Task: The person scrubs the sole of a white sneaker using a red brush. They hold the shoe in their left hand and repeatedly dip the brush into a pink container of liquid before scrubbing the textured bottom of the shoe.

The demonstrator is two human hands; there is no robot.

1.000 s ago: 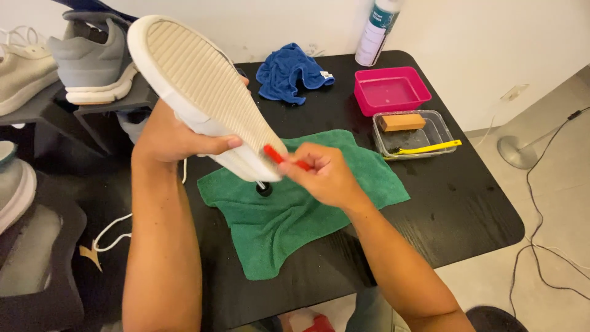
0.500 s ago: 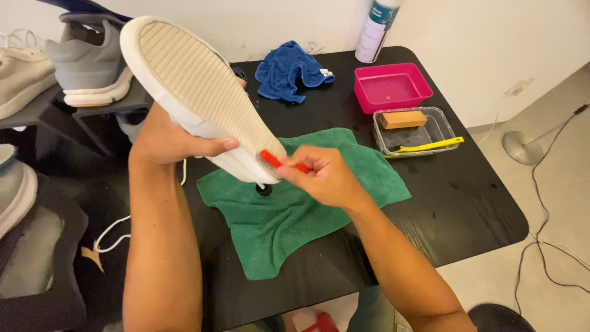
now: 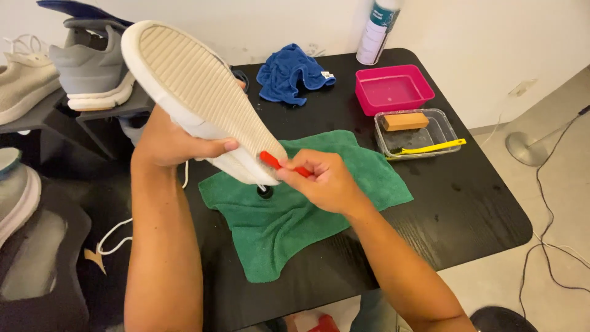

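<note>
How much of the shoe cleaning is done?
Done: cloths, brushes and tubs are laid out. In hand: the left hand holds the white shoe sole up while the right hand works a red brush along its edge. Left: hard to tell how much sole remains.

Both forearms were bare from the elbow down, with no sleeve in view on either. The left hand (image 3: 175, 141) wore no glove, ring or watch, and its wrist carried no band or strap. The right hand (image 3: 326, 181) was likewise ungloved, its fingers free of rings and its wrist without any bracelet. The nails that showed were short and plain. At the bottom edge of the view, below the arms, a small patch of blue-grey clothing showed, too little of it to tell the garment. No markings showed on either arm.
</note>
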